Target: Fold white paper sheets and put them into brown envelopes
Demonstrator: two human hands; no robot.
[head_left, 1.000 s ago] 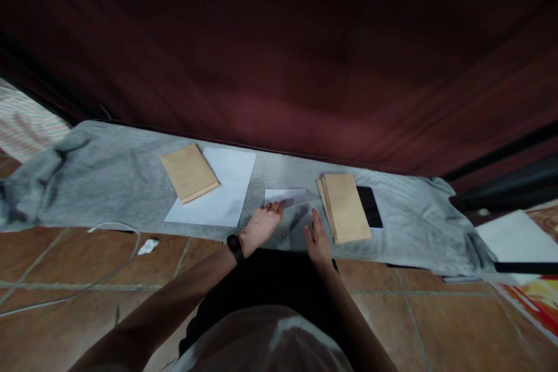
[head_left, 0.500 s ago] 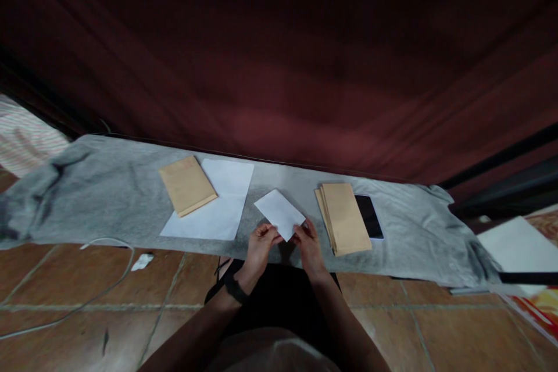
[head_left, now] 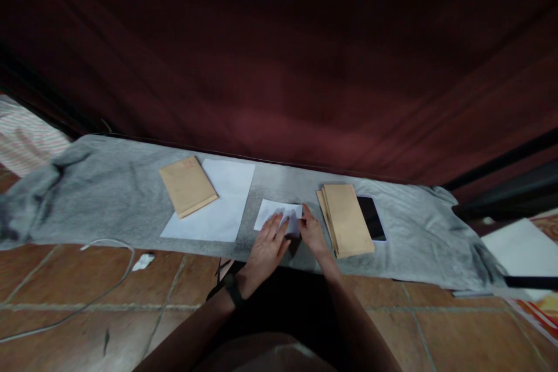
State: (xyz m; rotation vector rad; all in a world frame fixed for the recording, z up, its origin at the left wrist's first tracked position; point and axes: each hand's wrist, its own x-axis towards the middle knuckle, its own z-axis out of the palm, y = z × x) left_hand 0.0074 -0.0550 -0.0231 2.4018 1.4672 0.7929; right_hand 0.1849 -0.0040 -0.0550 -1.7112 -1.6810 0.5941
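A folded sheet of white paper [head_left: 272, 208] lies in front of me on the grey cloth. My left hand [head_left: 267, 247] rests flat across its near part with the fingers stretched out, and a dark band circles that wrist. At the paper's right edge, my right hand [head_left: 311, 231] pinches the corner between thumb and fingers. To the right is a stack of brown envelopes [head_left: 349, 221], close to my right hand but apart from it. On the left, another brown envelope [head_left: 187, 186] lies partly over white paper sheets [head_left: 229, 197].
A dark-screened phone or tablet [head_left: 370, 218] sits partly beneath the right-hand envelopes. The grey cloth [head_left: 108, 197] covers a long narrow surface. Behind it hangs a dark red curtain [head_left: 279, 99]. A pale cable [head_left: 117, 282] runs over the tiled floor [head_left: 56, 285].
The white paper has turned level and come down onto the cloth. My left hand has gone from pinching its edge to lying flat on it; my right hand has shifted slightly right.
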